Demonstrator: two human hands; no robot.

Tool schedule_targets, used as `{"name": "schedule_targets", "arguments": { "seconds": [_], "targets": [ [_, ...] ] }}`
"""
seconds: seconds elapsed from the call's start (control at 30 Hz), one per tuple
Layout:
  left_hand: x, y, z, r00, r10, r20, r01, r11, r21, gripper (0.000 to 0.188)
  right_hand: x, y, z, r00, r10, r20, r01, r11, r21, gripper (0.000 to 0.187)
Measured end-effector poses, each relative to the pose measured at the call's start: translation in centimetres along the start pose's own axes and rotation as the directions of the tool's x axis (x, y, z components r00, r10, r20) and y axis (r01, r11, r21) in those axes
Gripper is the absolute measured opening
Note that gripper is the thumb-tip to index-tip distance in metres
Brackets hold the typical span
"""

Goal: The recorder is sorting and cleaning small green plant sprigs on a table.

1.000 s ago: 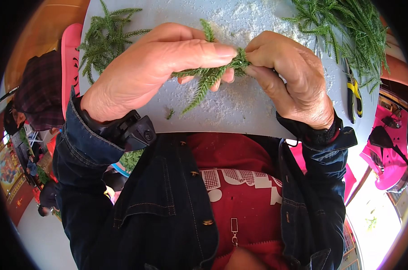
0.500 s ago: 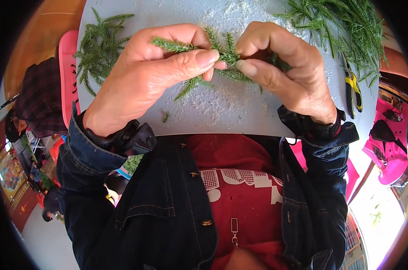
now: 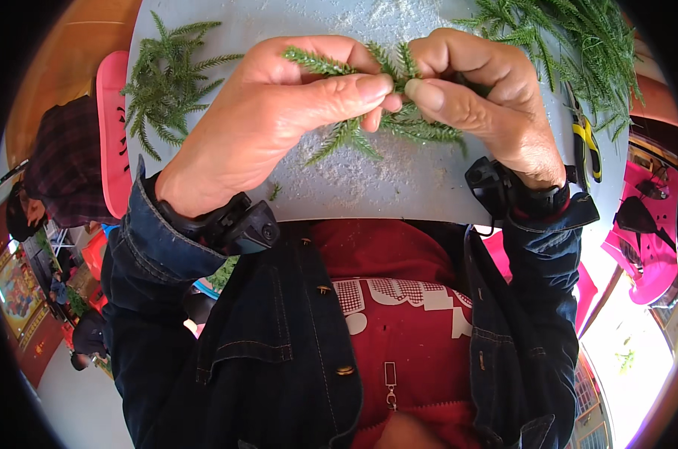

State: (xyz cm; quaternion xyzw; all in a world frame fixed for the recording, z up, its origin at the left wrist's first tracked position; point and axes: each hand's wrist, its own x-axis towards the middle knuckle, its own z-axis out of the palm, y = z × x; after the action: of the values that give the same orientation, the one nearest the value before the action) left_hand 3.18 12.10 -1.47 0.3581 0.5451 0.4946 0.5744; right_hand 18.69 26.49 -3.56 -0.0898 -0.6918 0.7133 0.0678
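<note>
Between both hands, above the table, is a green artificial pine sprig (image 3: 421, 129) with several short needle-covered branches, some tips dusted white. My left hand (image 3: 290, 105) pinches it near its middle with thumb and fingers. Close beside, my right hand (image 3: 489, 101) grips the same sprig between thumb and index finger, and the two thumb tips nearly meet. Fingers cover the point where the branches join.
The grey table (image 3: 429, 194) carries scattered white flecks. Loose green sprigs (image 3: 167, 82) lie at left, a larger pile (image 3: 571, 45) at far right. Yellow-and-black pliers (image 3: 586, 142) rest near the right edge. Pink chairs (image 3: 113, 135) stand on both sides; a person (image 3: 66, 161) is at left.
Both hands have shifted slightly right with the sprig, my left hand more so. The thumbs are closer together, and more of the sprig's lower branches shows beneath the fingers.
</note>
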Motion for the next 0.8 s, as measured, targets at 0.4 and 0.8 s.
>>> {"name": "schedule_targets", "arguments": {
  "seconds": [0.4,0.8],
  "targets": [
    [0.5,0.7,1.2,0.997,-0.075,0.017,0.076,0.988,-0.134,0.022,-1.8,-0.3,-0.6,0.982,-0.187,-0.011,0.187,0.982,-0.028,0.015],
    [2.3,2.1,3.6,0.994,-0.104,0.034,0.106,0.991,-0.087,0.026,-2.6,-1.3,-4.1,0.966,-0.238,0.100,0.237,0.971,0.013,0.010]
  ]
}}
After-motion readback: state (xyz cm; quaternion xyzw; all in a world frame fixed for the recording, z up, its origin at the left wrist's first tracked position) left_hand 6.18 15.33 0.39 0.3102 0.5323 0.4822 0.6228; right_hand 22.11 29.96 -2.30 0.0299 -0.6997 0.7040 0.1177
